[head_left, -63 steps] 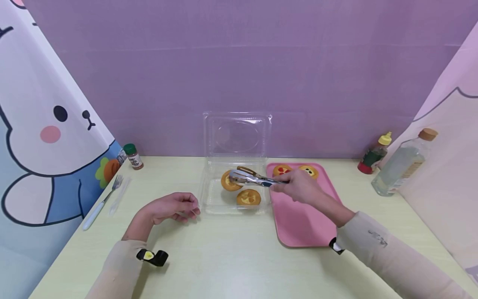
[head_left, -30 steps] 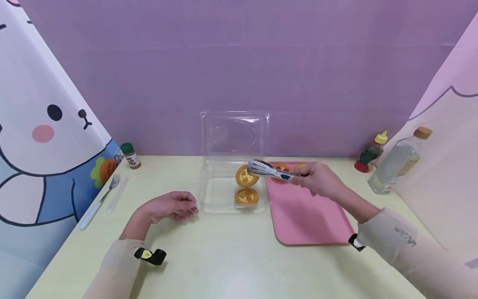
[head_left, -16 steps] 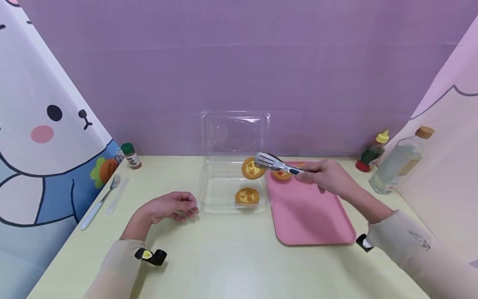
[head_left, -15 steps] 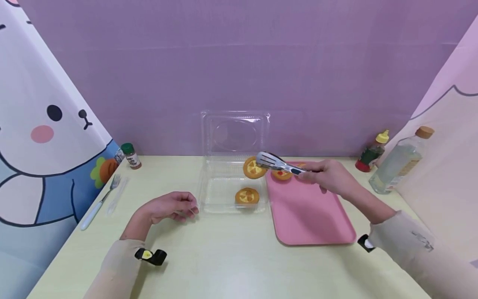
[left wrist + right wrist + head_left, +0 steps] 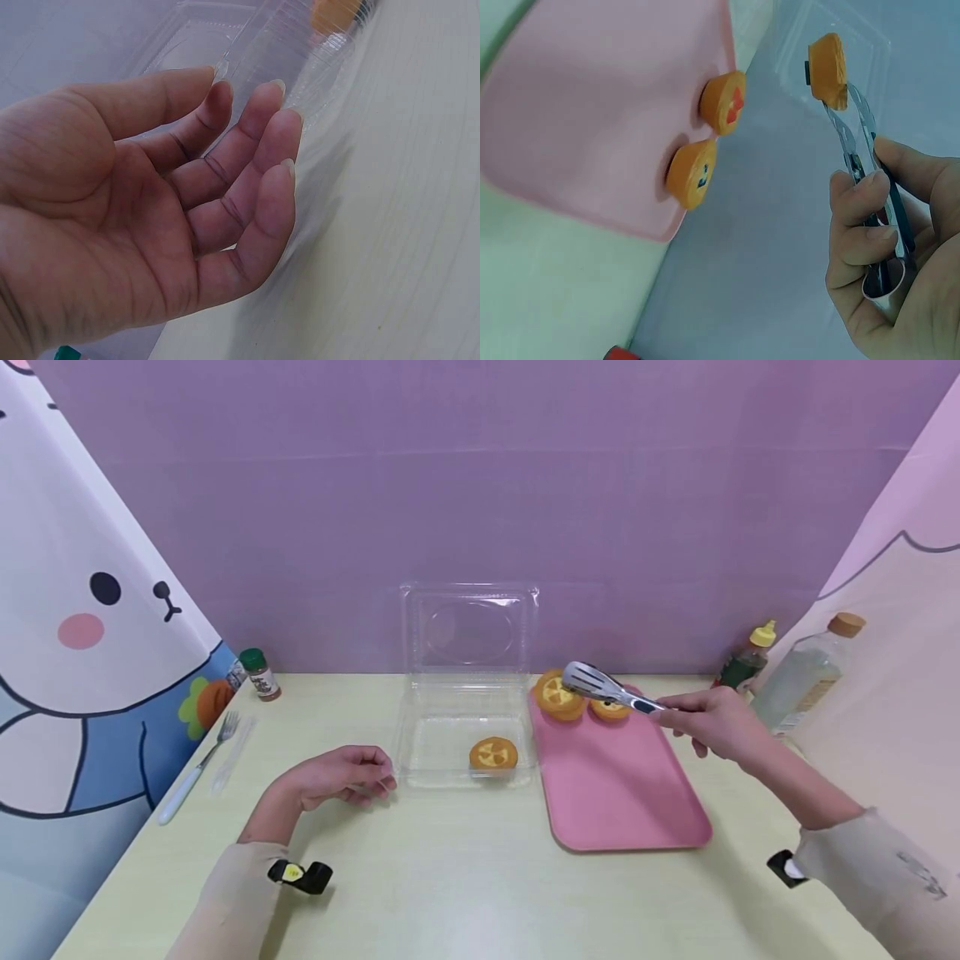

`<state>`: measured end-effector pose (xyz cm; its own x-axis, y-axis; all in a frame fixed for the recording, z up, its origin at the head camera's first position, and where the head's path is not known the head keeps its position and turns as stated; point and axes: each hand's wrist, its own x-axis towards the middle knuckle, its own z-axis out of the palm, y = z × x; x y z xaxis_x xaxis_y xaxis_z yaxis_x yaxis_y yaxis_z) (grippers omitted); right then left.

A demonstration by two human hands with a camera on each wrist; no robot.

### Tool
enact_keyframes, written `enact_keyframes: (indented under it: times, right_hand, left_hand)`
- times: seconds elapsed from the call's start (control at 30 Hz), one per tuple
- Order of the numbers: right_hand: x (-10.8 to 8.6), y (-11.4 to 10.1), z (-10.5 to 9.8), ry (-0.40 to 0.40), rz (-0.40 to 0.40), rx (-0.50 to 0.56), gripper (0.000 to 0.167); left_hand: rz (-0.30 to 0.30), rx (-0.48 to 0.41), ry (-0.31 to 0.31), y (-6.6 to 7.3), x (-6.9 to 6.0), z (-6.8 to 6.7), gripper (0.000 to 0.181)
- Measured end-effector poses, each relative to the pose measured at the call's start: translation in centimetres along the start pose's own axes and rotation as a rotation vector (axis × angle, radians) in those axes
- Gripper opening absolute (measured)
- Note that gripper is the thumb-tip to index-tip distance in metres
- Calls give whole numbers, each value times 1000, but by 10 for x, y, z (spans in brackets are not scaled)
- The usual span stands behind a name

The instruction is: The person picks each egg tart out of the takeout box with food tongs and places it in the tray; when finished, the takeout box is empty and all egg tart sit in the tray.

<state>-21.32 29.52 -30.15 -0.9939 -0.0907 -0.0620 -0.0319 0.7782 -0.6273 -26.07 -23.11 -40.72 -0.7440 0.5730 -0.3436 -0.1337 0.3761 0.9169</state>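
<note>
My right hand [image 5: 716, 720] grips metal tongs [image 5: 861, 142] that clasp an egg tart [image 5: 829, 71], its yellow star-like top showing in the head view. The held tart is raised over the back left corner of a pink tray [image 5: 622, 793]. On that tray, in the right wrist view, sit a tart with a red topping [image 5: 733, 106] and a tart with dark dots [image 5: 694, 172]. Another tart [image 5: 493, 753] lies in an open clear plastic clamshell box [image 5: 438, 752]. Beside the box's left edge, my left hand [image 5: 330, 777] holds nothing, its fingers loosely curled [image 5: 217, 202].
A fork [image 5: 198, 768] and a clear plastic-looking utensil [image 5: 234, 755] lie at the left, near a green-capped shaker [image 5: 260, 675]. At the right stand a sauce bottle with a yellow nozzle [image 5: 744, 662] and a tall clear bottle [image 5: 802, 681]. A purple backdrop closes the rear.
The tongs have lifted one tart out of the clear box and carried it right, over the tray's back left corner. The left hand has stayed in place.
</note>
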Motion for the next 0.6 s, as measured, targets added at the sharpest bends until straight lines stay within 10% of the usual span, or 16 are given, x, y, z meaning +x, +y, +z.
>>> enact_keyframes:
  times: [0.6]
  right_hand:
    - [-15, 41, 10, -34, 87, 88, 45]
  left_hand:
    - [-3, 3, 6, 0, -1, 1, 25]
